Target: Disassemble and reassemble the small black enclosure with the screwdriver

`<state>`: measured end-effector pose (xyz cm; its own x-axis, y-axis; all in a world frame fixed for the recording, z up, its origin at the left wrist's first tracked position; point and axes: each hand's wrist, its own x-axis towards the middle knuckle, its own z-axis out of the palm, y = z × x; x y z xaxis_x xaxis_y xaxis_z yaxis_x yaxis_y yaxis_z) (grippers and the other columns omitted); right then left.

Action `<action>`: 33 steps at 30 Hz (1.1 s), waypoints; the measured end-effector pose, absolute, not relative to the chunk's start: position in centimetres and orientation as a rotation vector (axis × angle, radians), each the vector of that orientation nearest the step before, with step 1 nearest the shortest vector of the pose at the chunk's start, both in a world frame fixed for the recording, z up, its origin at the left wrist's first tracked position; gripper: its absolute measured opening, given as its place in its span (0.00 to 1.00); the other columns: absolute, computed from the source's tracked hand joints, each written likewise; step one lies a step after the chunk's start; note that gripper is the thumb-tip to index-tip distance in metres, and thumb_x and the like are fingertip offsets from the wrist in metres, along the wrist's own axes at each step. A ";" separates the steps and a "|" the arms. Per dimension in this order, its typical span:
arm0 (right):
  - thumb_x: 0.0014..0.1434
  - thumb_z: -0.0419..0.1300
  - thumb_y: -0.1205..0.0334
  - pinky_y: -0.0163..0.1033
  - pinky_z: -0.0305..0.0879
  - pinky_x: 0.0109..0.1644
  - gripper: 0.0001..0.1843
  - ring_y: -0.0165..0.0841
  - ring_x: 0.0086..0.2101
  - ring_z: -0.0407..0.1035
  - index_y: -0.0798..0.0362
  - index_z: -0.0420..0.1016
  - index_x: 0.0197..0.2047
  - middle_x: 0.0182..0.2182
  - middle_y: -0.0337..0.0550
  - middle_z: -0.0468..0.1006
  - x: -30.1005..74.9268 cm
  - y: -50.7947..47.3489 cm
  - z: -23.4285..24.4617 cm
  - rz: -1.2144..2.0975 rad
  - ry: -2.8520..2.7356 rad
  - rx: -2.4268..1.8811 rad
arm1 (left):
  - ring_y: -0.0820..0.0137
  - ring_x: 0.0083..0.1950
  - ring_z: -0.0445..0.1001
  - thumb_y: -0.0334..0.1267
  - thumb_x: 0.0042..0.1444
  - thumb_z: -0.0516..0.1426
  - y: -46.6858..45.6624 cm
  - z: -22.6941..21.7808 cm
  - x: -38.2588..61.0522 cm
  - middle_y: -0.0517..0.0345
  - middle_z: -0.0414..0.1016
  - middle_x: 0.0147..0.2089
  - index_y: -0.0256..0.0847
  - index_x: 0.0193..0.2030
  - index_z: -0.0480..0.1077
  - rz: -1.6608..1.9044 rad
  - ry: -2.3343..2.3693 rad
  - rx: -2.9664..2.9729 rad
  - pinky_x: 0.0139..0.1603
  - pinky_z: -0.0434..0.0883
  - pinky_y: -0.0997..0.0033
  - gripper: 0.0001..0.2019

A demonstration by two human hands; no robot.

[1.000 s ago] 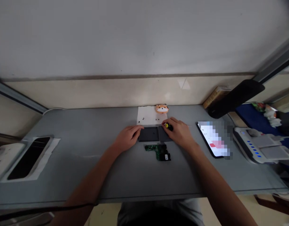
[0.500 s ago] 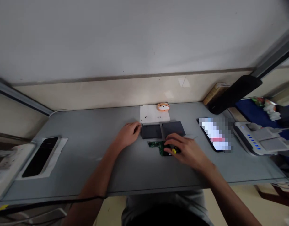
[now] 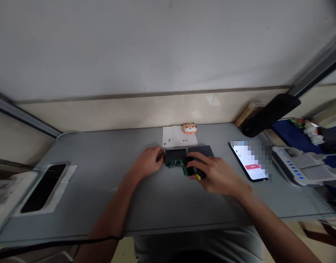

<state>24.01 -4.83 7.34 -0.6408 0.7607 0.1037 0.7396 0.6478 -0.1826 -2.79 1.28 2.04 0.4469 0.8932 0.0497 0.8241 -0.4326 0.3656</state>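
My right hand point(image 3: 208, 170) has its fingers curled over the right part of a green circuit board point(image 3: 178, 163), which overlaps the near edge of a shallow dark case point(image 3: 175, 153). A black and yellow object point(image 3: 198, 176), partly covered, shows under the same hand; its kind is unclear. My left hand point(image 3: 150, 159) is closed at the left edge of the case, fingertips against it. Beside the case on the right lies a flat dark panel point(image 3: 203, 149), partly hidden by my right hand.
Behind the case is a white sheet point(image 3: 173, 137) with several tiny dark screws and an orange animal-faced case point(image 3: 189, 128). A lit phone point(image 3: 248, 160) and a power strip point(image 3: 290, 166) lie right. Another phone point(image 3: 44, 188) lies far left. A black cylinder point(image 3: 271, 115) leans at the back right.
My right hand has moved the circuit board away from me and left, from the bare table onto the near part of the dark case. My left hand has stayed at the case's left edge.
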 end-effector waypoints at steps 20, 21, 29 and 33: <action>0.67 0.63 0.52 0.42 0.69 0.38 0.16 0.40 0.39 0.81 0.43 0.81 0.55 0.61 0.45 0.77 22.1 -0.2 5.7 0.258 -2.674 -1.423 | 0.60 0.42 0.79 0.31 0.64 0.51 1.2 1.2 -2.7 0.51 0.80 0.39 0.40 0.46 0.73 0.364 1.442 2.501 0.51 0.74 0.57 0.10; 0.67 0.62 0.52 0.42 0.69 0.38 0.16 0.40 0.39 0.81 0.44 0.81 0.55 0.60 0.45 0.77 22.2 -0.2 5.5 0.265 -2.671 -1.409 | 0.60 0.43 0.79 0.31 0.64 0.51 1.2 1.1 -2.7 0.51 0.80 0.40 0.40 0.46 0.73 0.373 1.431 2.507 0.51 0.74 0.57 0.10; 0.62 0.67 0.56 0.43 0.69 0.38 0.15 0.39 0.35 0.80 0.48 0.82 0.52 0.55 0.50 0.79 22.6 -0.3 4.9 0.328 -2.688 -1.367 | 0.61 0.48 0.80 0.34 0.67 0.49 1.3 0.7 -3.0 0.52 0.82 0.47 0.43 0.49 0.73 0.427 1.375 2.527 0.55 0.74 0.57 0.12; 0.63 0.66 0.58 0.43 0.70 0.41 0.16 0.39 0.37 0.79 0.47 0.79 0.55 0.56 0.49 0.79 23.1 -0.3 5.3 0.397 -2.655 -1.345 | 0.61 0.47 0.80 0.34 0.68 0.49 1.3 0.7 -2.9 0.51 0.83 0.47 0.42 0.49 0.73 0.390 1.367 2.526 0.54 0.75 0.57 0.12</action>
